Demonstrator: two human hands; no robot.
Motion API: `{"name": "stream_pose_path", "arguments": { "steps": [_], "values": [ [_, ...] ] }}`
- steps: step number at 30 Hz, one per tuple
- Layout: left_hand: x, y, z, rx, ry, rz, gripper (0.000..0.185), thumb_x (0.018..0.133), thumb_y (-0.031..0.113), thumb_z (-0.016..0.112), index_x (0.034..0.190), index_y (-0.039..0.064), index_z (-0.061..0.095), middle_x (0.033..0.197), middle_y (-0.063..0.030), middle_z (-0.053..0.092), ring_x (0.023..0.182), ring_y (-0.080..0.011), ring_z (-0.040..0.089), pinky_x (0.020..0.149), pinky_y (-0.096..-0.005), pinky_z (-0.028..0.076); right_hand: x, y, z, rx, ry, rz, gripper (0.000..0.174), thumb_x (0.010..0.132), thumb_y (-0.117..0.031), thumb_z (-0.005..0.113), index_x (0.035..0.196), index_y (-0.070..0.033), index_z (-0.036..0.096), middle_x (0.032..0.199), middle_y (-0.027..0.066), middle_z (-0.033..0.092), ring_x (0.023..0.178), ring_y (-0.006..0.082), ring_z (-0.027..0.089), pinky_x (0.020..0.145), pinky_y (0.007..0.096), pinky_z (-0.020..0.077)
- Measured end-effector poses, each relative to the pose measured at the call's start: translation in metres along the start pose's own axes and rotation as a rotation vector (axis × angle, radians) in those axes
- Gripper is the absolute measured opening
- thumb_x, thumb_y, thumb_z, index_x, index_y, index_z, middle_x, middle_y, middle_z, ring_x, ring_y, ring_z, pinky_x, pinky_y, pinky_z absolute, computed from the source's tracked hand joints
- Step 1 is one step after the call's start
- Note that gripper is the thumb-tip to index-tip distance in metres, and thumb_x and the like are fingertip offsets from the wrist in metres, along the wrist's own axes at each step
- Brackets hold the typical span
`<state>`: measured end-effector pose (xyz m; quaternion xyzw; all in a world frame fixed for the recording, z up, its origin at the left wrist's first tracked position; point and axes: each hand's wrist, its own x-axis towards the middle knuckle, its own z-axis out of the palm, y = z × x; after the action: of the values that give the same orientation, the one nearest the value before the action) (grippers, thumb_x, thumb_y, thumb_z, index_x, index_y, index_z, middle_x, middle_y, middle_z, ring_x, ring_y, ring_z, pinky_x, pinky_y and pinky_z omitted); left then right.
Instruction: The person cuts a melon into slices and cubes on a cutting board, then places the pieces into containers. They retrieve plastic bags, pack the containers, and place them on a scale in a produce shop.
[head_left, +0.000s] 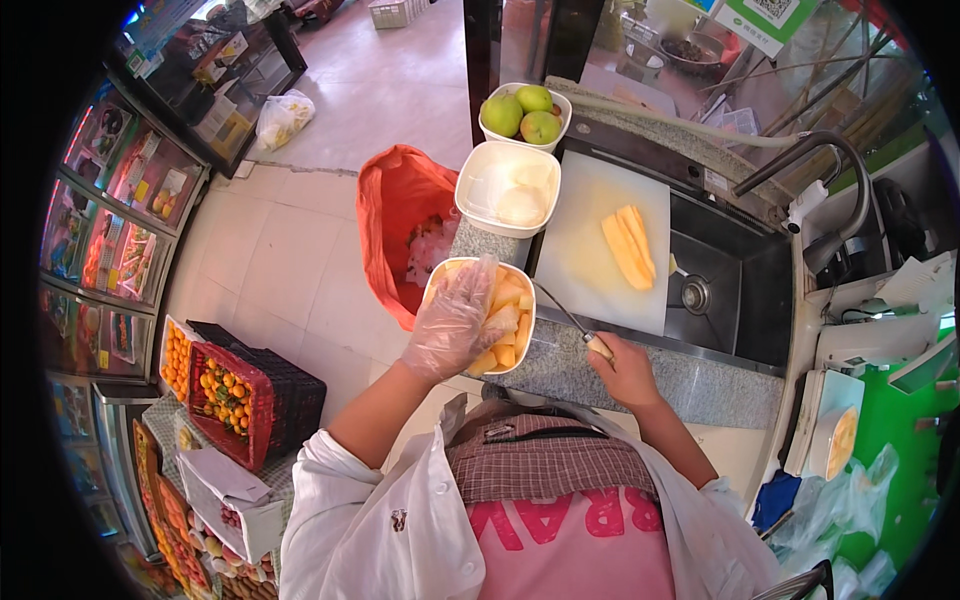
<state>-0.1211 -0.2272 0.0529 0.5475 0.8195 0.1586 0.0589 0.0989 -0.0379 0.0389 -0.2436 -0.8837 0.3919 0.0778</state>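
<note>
My left hand, in a clear plastic glove, rests on orange-yellow melon chunks in a white plastic tub; whether its fingers grip a chunk cannot be told. Bare, my right hand holds the wooden handle of a thin-bladed knife, its blade pointing up and left towards the tub. Long peeled melon pieces lie side by side on a white cutting board that partly covers the sink. Above the filled tub stands another white tub without melon chunks in it.
Green fruit fills a tub at the counter's far end. Left of the counter hangs or stands a red bag with waste inside. The steel sink and its faucet are at right. Crates of small oranges stand lower left.
</note>
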Motion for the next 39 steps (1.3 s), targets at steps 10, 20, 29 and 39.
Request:
{"name": "stream_pose_path", "arguments": {
  "steps": [10,20,29,39],
  "values": [
    [0.011,-0.025,0.006,-0.237,0.125,-0.044,0.039,0.081,0.018,0.063,0.116,0.002,0.057,0.1,-0.0175,0.063,0.094,-0.0357,0.058,0.082,-0.0417,0.047,0.0,-0.008,-0.005,0.028,-0.032,-0.043,0.035,0.081,-0.021,0.066,0.11,-0.003,0.059,0.095,0.0173,0.064,0.084,0.0353,0.062,0.073,0.0377,0.0491],
    [-0.028,-0.004,0.007,-0.285,0.493,0.231,0.038,0.075,0.003,0.068,0.111,0.007,0.057,0.109,-0.0109,0.061,0.101,-0.0315,0.058,0.088,-0.0405,0.048,-0.018,-0.002,-0.028,-0.018,-0.178,-0.142,0.036,0.079,-0.021,0.069,0.11,-0.004,0.062,0.095,0.0152,0.065,0.084,0.0325,0.063,0.074,0.0365,0.0497],
    [-0.038,-0.003,0.027,-0.198,0.281,0.403,0.039,0.072,0.012,0.071,0.107,0.01,0.055,0.122,-0.0151,0.054,0.115,-0.0395,0.05,0.097,-0.0505,0.04,-0.011,-0.002,-0.026,-0.009,-0.187,-0.148,0.035,0.078,-0.022,0.068,0.107,-0.004,0.062,0.094,0.015,0.065,0.084,0.0334,0.062,0.074,0.0377,0.0495],
    [-0.016,0.015,0.029,0.194,-0.021,0.129,0.068,0.076,0.042,0.063,0.134,0.011,0.044,0.146,-0.0118,0.032,0.135,-0.0316,0.029,0.109,-0.0584,0.016,-0.005,-0.005,-0.038,-0.178,-0.345,-0.171,0.032,0.079,-0.027,0.064,0.105,-0.009,0.063,0.094,0.0151,0.064,0.083,0.0346,0.061,0.072,0.04,0.049]
  ]
}}
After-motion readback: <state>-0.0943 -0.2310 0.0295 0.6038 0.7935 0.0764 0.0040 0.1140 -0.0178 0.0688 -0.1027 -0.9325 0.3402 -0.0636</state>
